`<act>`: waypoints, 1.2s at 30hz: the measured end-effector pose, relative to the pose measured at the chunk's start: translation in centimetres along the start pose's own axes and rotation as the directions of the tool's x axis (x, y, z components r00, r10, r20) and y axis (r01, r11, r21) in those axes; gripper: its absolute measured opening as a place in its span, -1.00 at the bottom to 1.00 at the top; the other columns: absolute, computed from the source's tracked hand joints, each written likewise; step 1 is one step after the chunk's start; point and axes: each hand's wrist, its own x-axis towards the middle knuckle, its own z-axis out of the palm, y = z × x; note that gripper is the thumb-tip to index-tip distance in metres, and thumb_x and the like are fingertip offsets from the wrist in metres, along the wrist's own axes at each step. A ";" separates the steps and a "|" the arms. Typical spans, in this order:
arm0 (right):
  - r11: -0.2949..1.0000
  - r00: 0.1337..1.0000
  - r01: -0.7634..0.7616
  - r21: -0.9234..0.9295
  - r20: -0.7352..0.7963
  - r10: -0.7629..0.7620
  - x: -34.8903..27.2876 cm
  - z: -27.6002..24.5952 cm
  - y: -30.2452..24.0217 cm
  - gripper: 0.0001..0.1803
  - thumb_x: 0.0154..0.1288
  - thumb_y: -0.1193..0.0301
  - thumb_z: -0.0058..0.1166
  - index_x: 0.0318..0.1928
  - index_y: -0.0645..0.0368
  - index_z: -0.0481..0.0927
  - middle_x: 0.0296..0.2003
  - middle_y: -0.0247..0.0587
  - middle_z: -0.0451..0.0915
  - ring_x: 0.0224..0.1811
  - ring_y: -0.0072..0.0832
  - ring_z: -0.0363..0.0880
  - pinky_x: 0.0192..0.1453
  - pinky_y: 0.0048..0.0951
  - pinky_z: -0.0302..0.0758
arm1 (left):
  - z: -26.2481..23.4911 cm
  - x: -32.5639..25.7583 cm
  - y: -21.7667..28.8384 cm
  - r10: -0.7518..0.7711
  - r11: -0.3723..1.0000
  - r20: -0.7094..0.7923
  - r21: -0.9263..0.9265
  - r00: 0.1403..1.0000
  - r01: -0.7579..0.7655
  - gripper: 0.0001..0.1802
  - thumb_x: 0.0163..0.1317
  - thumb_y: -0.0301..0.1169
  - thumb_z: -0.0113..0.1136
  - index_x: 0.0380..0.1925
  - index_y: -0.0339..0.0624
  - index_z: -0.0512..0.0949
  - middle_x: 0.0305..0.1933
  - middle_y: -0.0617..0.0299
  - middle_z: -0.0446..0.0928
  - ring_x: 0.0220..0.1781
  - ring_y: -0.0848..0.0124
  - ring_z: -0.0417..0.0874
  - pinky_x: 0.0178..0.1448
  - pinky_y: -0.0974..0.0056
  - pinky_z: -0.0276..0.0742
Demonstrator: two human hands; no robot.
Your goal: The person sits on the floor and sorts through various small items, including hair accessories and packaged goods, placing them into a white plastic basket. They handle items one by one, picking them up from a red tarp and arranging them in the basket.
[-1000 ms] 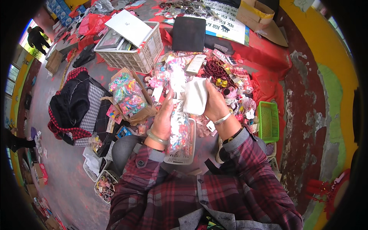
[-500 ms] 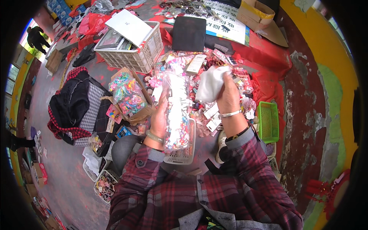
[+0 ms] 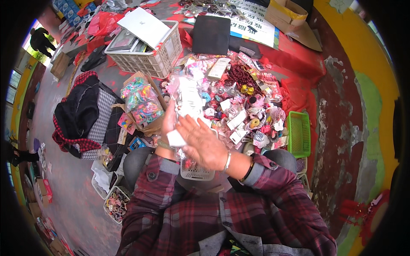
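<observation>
My left hand [image 3: 168,120] holds a long clear plastic bag [image 3: 188,96] by its left side; white cards and small colourful pieces show through it. Across the bag's lower part lies my right hand [image 3: 203,143], fingers stretched together and pressing a white cloth [image 3: 175,138] under them. Only a corner of that cloth shows, beside my left wrist. Below the bag stands a small pale plastic basket [image 3: 197,174], partly covered by my right hand. Beyond my hands spreads a pile of hair accessories, beads and small packets [image 3: 243,100].
A cardboard box [image 3: 160,123] of bagged colourful pieces stands left, beside a dark jacket with red checks [image 3: 77,115]. A large crate [image 3: 166,57] holds flat items at the back. To the right is a green basket [image 3: 308,147]. Another person [image 3: 41,42] stands far left.
My right hand has swung left and down with the white cloth, from above the pile onto the bag. The bag's lower part is now behind that hand.
</observation>
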 end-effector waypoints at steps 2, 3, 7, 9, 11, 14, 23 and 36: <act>1.000 0.999 -0.006 0.008 0.040 0.005 0.0 0.1 -0.5 -0.36 0.34 0.26 -0.19 0.34 0.28 0.07 0.36 0.10 0.02 0.44 -0.02 -0.12 0.44 -0.04 -0.16 | 0.7 -0.1 -0.2 0.047 0.999 -0.002 -0.009 0.999 -0.047 -0.41 0.36 0.03 -0.20 0.12 -0.27 0.33 0.01 0.04 0.50 0.01 0.23 0.56 0.13 0.16 0.48; 1.000 0.999 -0.008 -0.016 0.049 0.009 0.1 -0.2 -0.2 -0.37 0.34 0.26 -0.19 0.34 0.28 0.07 0.36 0.09 0.02 0.44 -0.02 -0.11 0.44 -0.04 -0.16 | 0.4 -0.2 -0.3 -0.018 0.998 0.041 -0.053 0.999 0.020 -0.41 0.37 0.01 -0.22 0.13 -0.27 0.33 0.02 0.05 0.50 0.02 0.24 0.55 0.14 0.15 0.47; 0.977 0.989 -0.122 -0.174 -0.100 0.105 1.3 -0.8 2.7 -0.39 0.36 0.25 -0.25 0.34 0.29 0.07 0.35 0.12 0.02 0.43 -0.01 -0.10 0.45 -0.06 -0.16 | -2.2 -0.6 -3.2 0.156 0.945 -0.149 0.309 0.976 -0.103 -0.50 0.42 -0.14 -0.25 0.17 -0.30 0.29 0.13 0.11 0.41 0.15 0.36 0.44 0.24 0.26 0.34; 0.962 0.958 -0.190 -0.198 -0.253 0.137 2.1 -1.7 4.6 -0.41 0.36 0.25 -0.24 0.32 0.29 0.12 0.31 0.16 0.11 0.41 0.02 -0.04 0.43 -0.06 -0.09 | -2.2 -0.6 -4.3 0.006 0.969 -0.075 0.246 0.997 0.012 -0.54 0.44 -0.22 -0.26 0.18 -0.30 0.28 0.16 0.19 0.37 0.16 0.43 0.40 0.25 0.30 0.30; 0.949 0.921 -0.264 -0.172 -0.338 0.195 2.2 -2.4 7.1 -0.43 0.38 0.25 -0.25 0.30 0.32 0.15 0.28 0.22 0.15 0.40 0.08 -0.04 0.41 -0.06 -0.05 | 0.4 -0.9 -4.2 -0.063 0.991 0.110 0.126 0.992 0.049 -0.52 0.45 -0.20 -0.28 0.22 -0.29 0.24 0.18 0.19 0.36 0.18 0.44 0.38 0.28 0.31 0.27; 0.969 0.908 -0.247 -0.022 -0.356 0.223 1.9 -2.4 8.7 -0.47 0.38 0.26 -0.21 0.25 0.31 0.24 0.27 0.23 0.16 0.39 0.07 -0.02 0.42 -0.14 -0.03 | 2.3 -1.1 -4.1 -0.043 0.977 -0.007 0.207 0.999 0.043 -0.48 0.45 -0.16 -0.33 0.26 -0.29 0.20 0.20 0.18 0.34 0.21 0.44 0.36 0.31 0.31 0.23; 0.754 0.638 -0.184 0.631 -0.507 0.580 2.0 -4.6 7.7 -0.66 0.42 0.30 -0.18 0.02 0.26 0.50 -0.18 -0.16 0.52 -0.18 -0.51 0.46 -0.12 -0.50 0.44 | -0.6 0.2 -0.6 0.066 0.996 0.087 -0.060 0.994 -0.061 -0.39 0.37 0.01 -0.30 0.16 -0.28 0.30 0.04 -0.01 0.48 0.01 0.14 0.56 0.06 0.07 0.51; 0.994 0.982 0.091 -0.058 0.172 -0.080 0.4 -1.1 0.7 -0.38 0.33 0.20 -0.15 0.35 0.09 0.12 0.38 -0.04 0.01 0.45 -0.10 -0.12 0.46 -0.07 -0.17 | -0.3 -0.1 -1.2 -0.048 0.995 -0.067 -0.095 0.997 0.041 -0.36 0.36 0.08 -0.31 0.11 -0.26 0.34 0.01 0.03 0.51 0.00 0.20 0.57 0.11 0.08 0.49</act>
